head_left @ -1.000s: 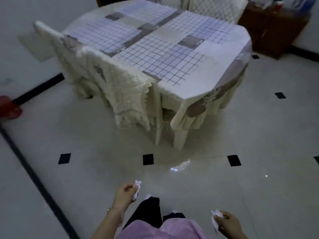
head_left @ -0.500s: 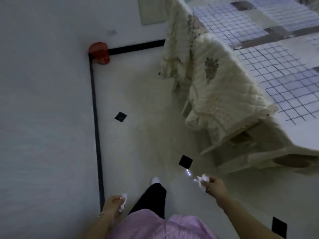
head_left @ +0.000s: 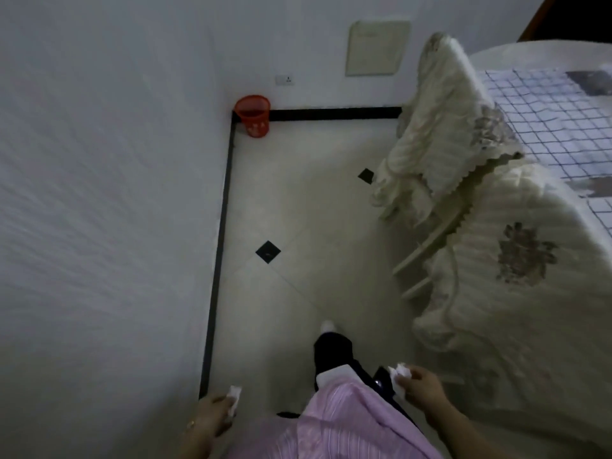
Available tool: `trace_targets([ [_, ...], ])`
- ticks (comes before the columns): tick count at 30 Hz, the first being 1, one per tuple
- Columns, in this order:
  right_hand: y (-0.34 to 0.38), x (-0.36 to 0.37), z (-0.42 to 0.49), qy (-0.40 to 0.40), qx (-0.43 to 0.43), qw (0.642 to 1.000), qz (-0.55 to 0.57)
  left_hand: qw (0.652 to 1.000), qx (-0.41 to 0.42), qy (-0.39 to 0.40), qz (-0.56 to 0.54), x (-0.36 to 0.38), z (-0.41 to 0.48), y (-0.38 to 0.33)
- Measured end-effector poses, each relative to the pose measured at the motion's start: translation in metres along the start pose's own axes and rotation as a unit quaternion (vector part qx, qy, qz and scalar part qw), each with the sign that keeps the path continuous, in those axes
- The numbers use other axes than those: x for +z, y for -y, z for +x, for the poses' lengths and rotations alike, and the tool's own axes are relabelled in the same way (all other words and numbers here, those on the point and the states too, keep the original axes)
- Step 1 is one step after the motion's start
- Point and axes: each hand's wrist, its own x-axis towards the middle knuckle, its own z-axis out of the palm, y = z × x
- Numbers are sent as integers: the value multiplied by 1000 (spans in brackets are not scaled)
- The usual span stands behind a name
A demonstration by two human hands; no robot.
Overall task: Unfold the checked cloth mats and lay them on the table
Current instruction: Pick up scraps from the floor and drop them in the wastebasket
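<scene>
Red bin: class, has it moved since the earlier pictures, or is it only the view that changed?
No. The red bin stays in the corner where the black skirting strips meet; only the camera view has swung.

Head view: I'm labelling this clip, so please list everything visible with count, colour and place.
Round red plastic waste bin: one, red, far corner.
Checked cloth mats: count unclear, blue-white, upper right.
Quilted fabric chair covers: two, cream, right side.
Diamond floor tiles: two, black, set in pale floor.
Crumpled paper wads: two, white, one per hand.
Left hand: holds one wad.
Right hand: holds the other.
</scene>
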Motion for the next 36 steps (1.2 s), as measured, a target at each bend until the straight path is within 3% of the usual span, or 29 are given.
trace_targets([
  [6,58,11,77,-2,37,999,-29,995,69,63,-20,69,58,-181],
  [11,178,34,144,-6,8,999,-47,994,25,87,-56,91,124,-290],
  [20,447,117,259,68,-69,994,-57,998,-58,-9,-35,81,201,-393],
  [26,589,182,330,129,-95,987,-2,988,-125,-81,-35,66,265,-461],
  [32,675,213,397,100,-45,991,-71,987,-82,-62,121,67,342,-591],
  [36,719,222,429,76,-18,994,-73,996,-69,-25,57,89,393,-700],
])
